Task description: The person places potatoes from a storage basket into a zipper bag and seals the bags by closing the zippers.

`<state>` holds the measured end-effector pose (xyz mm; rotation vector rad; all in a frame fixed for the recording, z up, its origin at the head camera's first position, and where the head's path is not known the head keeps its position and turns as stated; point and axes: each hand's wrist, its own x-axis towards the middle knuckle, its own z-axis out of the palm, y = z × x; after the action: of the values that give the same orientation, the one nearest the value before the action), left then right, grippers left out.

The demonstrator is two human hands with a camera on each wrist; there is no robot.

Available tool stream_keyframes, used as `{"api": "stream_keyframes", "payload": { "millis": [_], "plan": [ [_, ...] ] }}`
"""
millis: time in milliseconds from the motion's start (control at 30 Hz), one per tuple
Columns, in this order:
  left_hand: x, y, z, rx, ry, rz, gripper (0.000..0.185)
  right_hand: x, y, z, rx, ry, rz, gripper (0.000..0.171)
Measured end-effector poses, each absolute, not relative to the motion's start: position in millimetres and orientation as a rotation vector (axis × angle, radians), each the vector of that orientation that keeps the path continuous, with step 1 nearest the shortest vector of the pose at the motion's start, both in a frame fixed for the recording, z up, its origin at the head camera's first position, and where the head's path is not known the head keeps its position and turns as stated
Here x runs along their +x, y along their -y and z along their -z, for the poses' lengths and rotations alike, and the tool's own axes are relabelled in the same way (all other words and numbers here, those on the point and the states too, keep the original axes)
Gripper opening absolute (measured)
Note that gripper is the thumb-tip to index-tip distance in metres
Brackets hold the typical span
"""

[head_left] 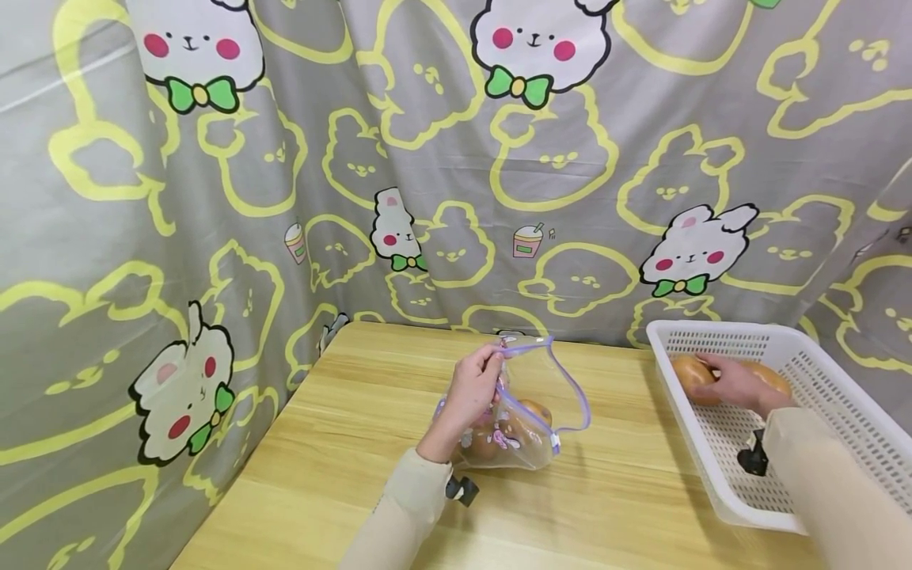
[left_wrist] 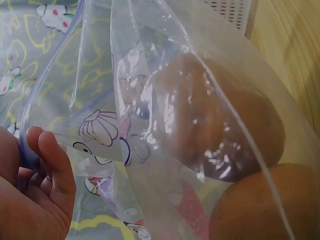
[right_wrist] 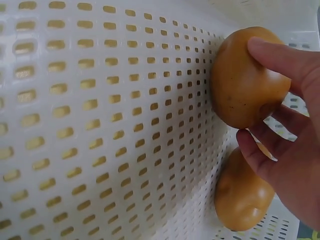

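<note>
My left hand (head_left: 473,388) pinches the purple-edged mouth of a clear zip bag (head_left: 523,455) on the table. The bag's mouth gapes toward the right, and printed shells show on its plastic (left_wrist: 100,127). Inside lie brown potatoes, one (left_wrist: 220,120) resting against another (left_wrist: 270,205). Over in the white basket, my right hand (head_left: 737,384) grips a smooth potato (right_wrist: 247,77), thumb on one side and fingers on the other. A second potato (right_wrist: 242,192) lies close beside it, just below the fingers in the right wrist view.
The white perforated basket (head_left: 712,483) stands at the right of the wooden table (head_left: 342,419), its raised rim around the right hand. Behind and to the left hangs a grey cartoon-print curtain (head_left: 442,174). A black wrist mount (head_left: 461,491) sits beside the left cuff.
</note>
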<state>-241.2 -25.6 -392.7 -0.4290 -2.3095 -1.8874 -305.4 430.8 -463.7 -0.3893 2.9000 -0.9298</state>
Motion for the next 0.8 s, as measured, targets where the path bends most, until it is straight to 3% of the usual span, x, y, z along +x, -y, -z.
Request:
{"api": "stream_keyframes", "payload": {
  "millis": [367,800],
  "plan": [
    [-239,28,392,-0.437,2.294,1.917,0.020,-297,-436,458,-0.290,-2.881,0.773,0.087],
    [-238,29,392,-0.424,2.315,1.860,0.020,-284,-436,446,-0.441,-3.037,0.612,0.084]
  ]
}}
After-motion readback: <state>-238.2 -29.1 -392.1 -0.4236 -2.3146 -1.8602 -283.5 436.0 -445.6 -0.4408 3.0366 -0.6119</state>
